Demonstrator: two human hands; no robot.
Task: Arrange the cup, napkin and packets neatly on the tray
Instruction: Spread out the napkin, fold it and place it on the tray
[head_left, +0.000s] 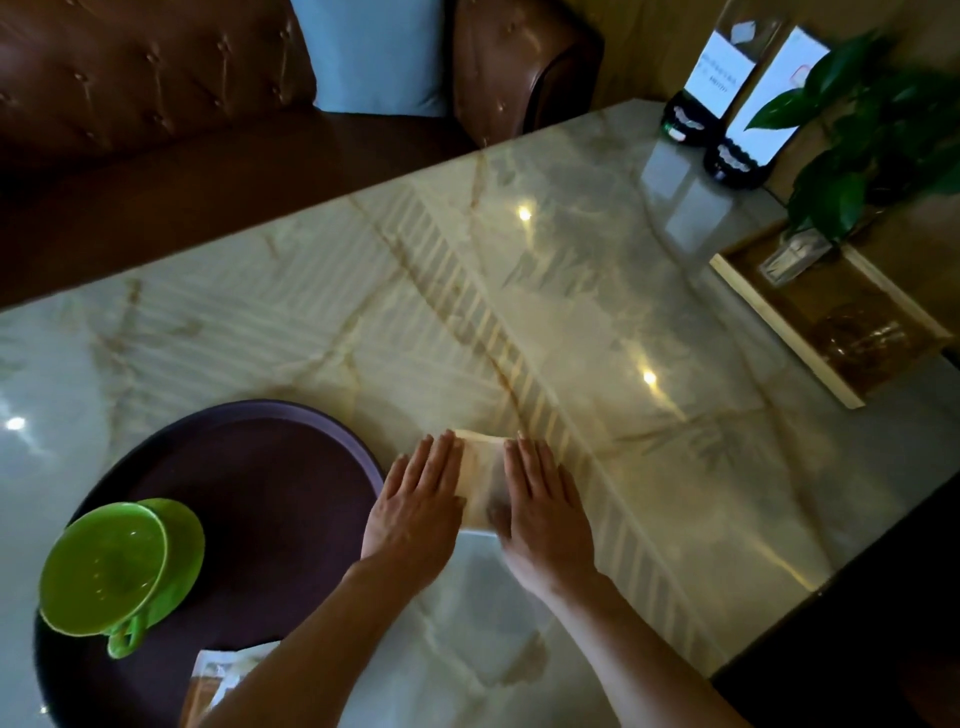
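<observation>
A folded cream napkin (482, 480) lies on the marble table just right of a round dark purple tray (291, 467). My left hand (418, 506) rests flat on the napkin's left side and my right hand (545, 512) lies flat on its right side, fingers extended. A green cup (104, 569) on a green saucer (184, 545) stands on the tray's left part. Packets (218, 675) lie at the tray's near edge, partly hidden by my left forearm.
A wooden tray (831, 332) with a glass jar and a small holder sits at the far right, beside a green plant (872, 140) and two dark bottles (727, 104). A brown leather sofa (156, 78) runs behind the table.
</observation>
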